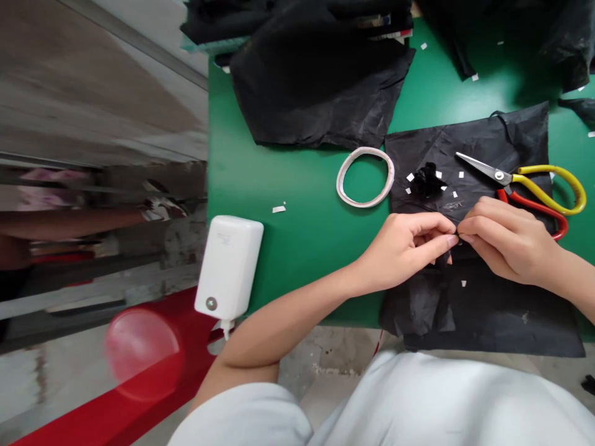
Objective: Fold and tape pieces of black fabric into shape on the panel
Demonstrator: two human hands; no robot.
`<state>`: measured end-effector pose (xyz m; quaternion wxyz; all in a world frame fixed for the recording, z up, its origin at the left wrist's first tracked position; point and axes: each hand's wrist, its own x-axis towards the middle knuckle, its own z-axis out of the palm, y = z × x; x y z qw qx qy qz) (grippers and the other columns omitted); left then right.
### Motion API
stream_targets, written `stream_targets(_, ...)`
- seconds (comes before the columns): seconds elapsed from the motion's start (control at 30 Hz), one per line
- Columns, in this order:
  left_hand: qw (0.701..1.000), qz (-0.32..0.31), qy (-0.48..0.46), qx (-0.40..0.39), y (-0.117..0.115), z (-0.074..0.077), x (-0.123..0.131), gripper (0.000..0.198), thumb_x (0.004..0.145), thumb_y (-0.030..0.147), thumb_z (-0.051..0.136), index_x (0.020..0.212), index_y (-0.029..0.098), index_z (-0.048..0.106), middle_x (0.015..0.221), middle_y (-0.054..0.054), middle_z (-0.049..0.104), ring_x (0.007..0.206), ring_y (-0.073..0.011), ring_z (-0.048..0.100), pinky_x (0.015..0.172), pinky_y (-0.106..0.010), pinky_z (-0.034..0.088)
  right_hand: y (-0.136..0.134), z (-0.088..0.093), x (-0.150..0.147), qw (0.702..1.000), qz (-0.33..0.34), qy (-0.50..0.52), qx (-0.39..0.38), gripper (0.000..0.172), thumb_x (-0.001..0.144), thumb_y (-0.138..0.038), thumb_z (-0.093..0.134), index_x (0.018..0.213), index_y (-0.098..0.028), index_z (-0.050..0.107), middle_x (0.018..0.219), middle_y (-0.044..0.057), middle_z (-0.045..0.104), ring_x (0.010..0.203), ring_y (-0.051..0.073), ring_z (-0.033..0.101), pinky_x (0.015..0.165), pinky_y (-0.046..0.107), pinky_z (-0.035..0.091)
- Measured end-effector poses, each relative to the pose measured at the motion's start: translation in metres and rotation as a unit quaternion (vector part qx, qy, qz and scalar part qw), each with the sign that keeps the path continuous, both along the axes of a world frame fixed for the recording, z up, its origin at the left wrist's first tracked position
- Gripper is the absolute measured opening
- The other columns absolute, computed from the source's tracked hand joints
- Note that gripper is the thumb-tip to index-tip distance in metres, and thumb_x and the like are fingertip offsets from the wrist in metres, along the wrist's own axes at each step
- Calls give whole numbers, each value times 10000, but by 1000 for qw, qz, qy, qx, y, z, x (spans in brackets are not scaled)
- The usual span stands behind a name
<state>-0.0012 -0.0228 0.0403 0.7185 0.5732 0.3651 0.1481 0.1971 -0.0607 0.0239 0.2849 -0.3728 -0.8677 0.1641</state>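
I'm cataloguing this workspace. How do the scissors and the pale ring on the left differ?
The scissors have a metal blade and yellow and red handles; the ring is pale all round.
The scissors are long and pointed; the ring is a rounded loop.
The scissors lie nearer the right hand; the ring, nearer the left hand.
Neither is held.

I see a green bench (307,260), red furniture (93,412) to its left, and stained grey floor (320,359) below.

Black cloth (502,316), green tabletop (302,260), red-yellow scissor handles (537,192)
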Motion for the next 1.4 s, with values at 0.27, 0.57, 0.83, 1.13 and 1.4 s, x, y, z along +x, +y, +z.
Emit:
stream_targets(0.27, 998, -7, -33, -51, 2, 4, -1, 167, 827, 277, 672, 807, 124, 608, 623, 37, 597, 545, -32, 503, 517, -133, 402, -1, 0, -1, 996, -13, 70, -57, 136, 874, -65, 491, 856, -200, 498, 751, 24, 522, 677, 130, 442, 589, 269, 398)
stream_targets(0.57, 995, 6, -89, -50, 2, 1, -1, 194, 853, 304, 654, 823, 127, 579, 637, 44, 553, 562, -28, 494, 519, -138, 390, -2, 5, -5, 991, -29, 87, -100, 84, 881, -106, 495, 881, -190, 486, 744, 25, 511, 673, 133, 467, 595, 281, 405)
stream_targets(0.83, 997, 15, -82, 9, -1, -5, 0, 222, 880, 352, 614, 859, 137, 565, 675, 30, 552, 590, -39, 519, 551, -150, 424, -5, 9, -7, 978, -60, 122, -158, 115, 882, -114, 507, 819, -199, 462, 703, -4, 471, 643, 106, 428, 587, 260, 365)
stream_targets(1.13, 997, 7, -53, 54, -2, -4, -1, 229, 904, 356, 566, 844, 135, 570, 706, 23, 571, 581, -38, 504, 569, -159, 430, -7, 9, -9, 969, -60, 140, -192, 117, 879, -118, 508, 802, -205, 492, 692, -13, 490, 643, 105, 447, 588, 262, 357)
stream_targets(1.4, 997, 29, -63, 26, -4, -7, 1, 143, 870, 263, 615, 861, 152, 526, 682, 37, 571, 554, -37, 533, 538, -142, 456, -8, 8, -11, 966, -68, 149, -199, 115, 872, -116, 521, 790, -197, 533, 662, -23, 507, 604, 85, 432, 563, 245, 353)
